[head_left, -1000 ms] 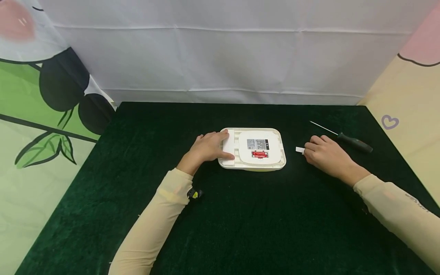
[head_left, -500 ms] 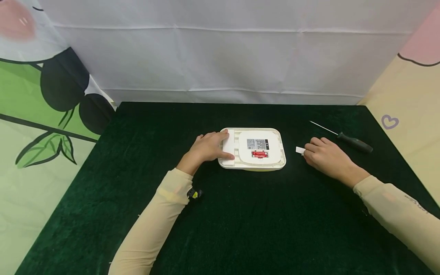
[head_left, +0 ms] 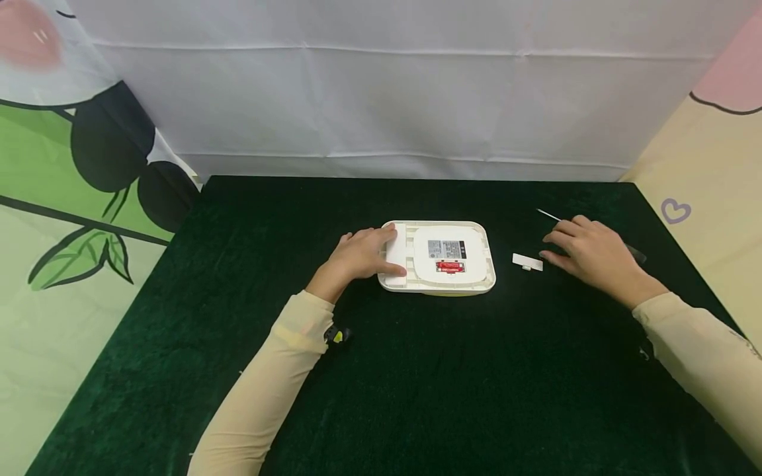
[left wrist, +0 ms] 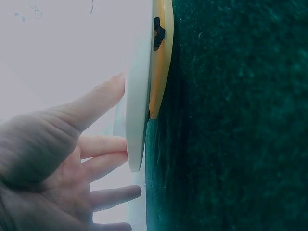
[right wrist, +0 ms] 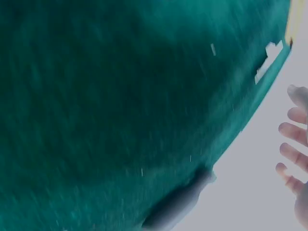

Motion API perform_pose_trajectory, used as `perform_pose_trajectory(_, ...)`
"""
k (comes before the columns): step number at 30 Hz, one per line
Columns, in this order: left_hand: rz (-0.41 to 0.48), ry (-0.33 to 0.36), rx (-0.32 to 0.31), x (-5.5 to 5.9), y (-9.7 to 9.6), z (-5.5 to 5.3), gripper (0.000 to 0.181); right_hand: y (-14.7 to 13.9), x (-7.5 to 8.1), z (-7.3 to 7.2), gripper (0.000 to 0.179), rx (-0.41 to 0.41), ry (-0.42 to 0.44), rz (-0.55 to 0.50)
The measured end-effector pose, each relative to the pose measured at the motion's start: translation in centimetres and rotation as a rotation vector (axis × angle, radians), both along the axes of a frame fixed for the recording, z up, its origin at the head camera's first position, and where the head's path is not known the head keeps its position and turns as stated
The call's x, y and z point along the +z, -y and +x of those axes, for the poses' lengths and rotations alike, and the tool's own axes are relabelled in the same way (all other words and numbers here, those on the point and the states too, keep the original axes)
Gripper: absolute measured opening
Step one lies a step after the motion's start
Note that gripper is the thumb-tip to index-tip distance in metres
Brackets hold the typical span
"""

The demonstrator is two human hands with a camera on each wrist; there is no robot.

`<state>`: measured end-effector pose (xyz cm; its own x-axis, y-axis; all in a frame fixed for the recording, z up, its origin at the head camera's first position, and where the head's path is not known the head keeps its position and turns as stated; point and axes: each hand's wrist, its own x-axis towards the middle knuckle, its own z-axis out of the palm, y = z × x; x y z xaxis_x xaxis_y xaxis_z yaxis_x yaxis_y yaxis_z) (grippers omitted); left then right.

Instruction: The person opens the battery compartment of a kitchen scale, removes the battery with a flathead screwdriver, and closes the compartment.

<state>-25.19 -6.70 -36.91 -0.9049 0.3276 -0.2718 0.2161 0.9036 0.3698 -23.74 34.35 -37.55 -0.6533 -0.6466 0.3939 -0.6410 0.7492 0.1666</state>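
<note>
A: Left hand?

B: In the head view, the left hand (head_left: 360, 254) rests on one end of the white device (head_left: 424, 270), thumb and fingers wide apart; a grey label (head_left: 446, 249) and a red insert (head_left: 450, 267) lie beyond the fingertips. Only the left wrist view shows a yellow layer (left wrist: 164, 62) and a dark piece (left wrist: 158, 33) at the device's side, past the thumb.

A: Right hand?

B: The right hand (head_left: 589, 254) hides most of the screwdriver (right wrist: 180, 204) from the head view. The right wrist view shows its handle apart from the fingers, which are spread and hold nothing. A white strip (head_left: 528, 262) lies near the thumb tip, not touching.
</note>
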Motion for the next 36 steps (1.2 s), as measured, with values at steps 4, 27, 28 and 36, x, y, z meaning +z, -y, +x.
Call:
perform_pose_trajectory(4, 0.006, 0.004, 0.006, 0.1, 0.0, 0.1, 0.089, -1.9, 1.4, -0.6, 0.037, -0.193, 0.103, -0.033)
perform_pose_trajectory(27, 0.012, 0.014, 0.014, 0.4, 0.1, 0.3, 0.088, -8.5, 0.1, -1.2, 0.052, -0.521, 0.550, 0.010)
perform_pose_trajectory(28, 0.013, 0.016, 0.015, 0.4, 0.1, 0.3, 0.088, -8.5, 0.0, -1.2, 0.050, -0.517, 0.543, 0.006)
perform_pose_trajectory(36, 0.020, 0.029, 0.023, 0.5, 0.1, 0.4, 0.089, -8.5, -0.3, -0.9, 0.044, -0.510, 0.495, -0.019)
